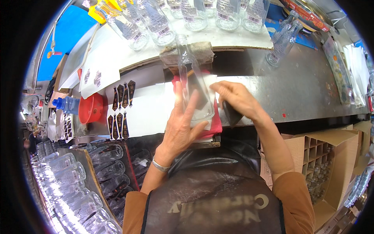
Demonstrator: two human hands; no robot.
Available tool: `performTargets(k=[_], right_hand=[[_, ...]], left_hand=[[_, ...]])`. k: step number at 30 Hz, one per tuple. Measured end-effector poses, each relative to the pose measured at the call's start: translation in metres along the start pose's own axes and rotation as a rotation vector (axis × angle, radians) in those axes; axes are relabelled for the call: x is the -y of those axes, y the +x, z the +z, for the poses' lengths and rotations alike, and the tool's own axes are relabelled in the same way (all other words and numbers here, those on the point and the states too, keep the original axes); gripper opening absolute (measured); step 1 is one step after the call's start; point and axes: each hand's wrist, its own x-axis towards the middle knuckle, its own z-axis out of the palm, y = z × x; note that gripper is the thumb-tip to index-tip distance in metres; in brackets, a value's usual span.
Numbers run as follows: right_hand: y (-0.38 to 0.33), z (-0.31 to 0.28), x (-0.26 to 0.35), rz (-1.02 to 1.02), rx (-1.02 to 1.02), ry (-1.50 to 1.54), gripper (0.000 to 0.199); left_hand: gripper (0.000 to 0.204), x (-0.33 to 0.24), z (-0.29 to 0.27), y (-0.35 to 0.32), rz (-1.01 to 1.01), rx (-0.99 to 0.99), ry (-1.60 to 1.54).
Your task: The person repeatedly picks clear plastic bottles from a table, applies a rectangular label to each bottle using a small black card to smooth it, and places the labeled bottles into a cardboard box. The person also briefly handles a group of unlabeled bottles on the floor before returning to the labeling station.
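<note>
A clear glass bottle (200,102) lies tilted in front of me, its neck on a cloth-wrapped rest and its base toward me. A dark label with an orange stripe shows on its side. My left hand (180,126) steadies the bottle near its base, fingers along and over the glass. Just to the right, my right hand (237,97) is closed on a dark flat piece (232,114), slightly blurred; its kind is unclear. Beneath the bottle are a pink cloth (217,125) and white paper. Dark tie-shaped labels (120,126) lie in two rows on a sheet to the left.
Several glass bottles (194,17) stand on a raised white board at the back; others stand at the right. A red bowl (90,108) sits left. Crates of bottles (70,171) are below left, a divided cardboard box (338,163) below right.
</note>
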Motion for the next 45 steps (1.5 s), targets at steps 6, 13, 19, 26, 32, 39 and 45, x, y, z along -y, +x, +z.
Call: performTargets(k=[6,13,19,26,32,39,45], right_hand=[[-0.007,0.019,0.000,-0.003,0.077,-0.023,0.051],[-0.009,0.018,0.002,-0.042,0.048,-0.003,0.049],[-0.012,0.018,0.028,0.072,0.080,-0.261,0.064],[-0.009,-0.005,-0.002,0.090,0.024,0.088,0.038],[-0.009,0.006,0.054,-0.317,0.012,-0.111,0.036],[0.051,0.014,0.090,-1.003,-0.311,-0.841,0.018],[-0.015,0.030,0.070,-0.832,0.120,-0.619,0.013]], left_hand=[[0.090,-0.005,-0.004,0.001,-0.029,0.025,0.039],[0.096,-0.002,-0.001,0.000,-0.002,-0.029,0.010],[0.100,0.002,-0.001,0.000,0.021,-0.039,-0.008],[0.105,0.003,0.000,-0.001,0.002,-0.043,-0.045],[0.115,0.008,0.004,-0.002,-0.051,-0.067,-0.222],[0.126,0.007,0.008,-0.003,-0.093,-0.138,-0.297],[0.131,0.013,0.011,-0.006,-0.040,-0.178,-0.279]])
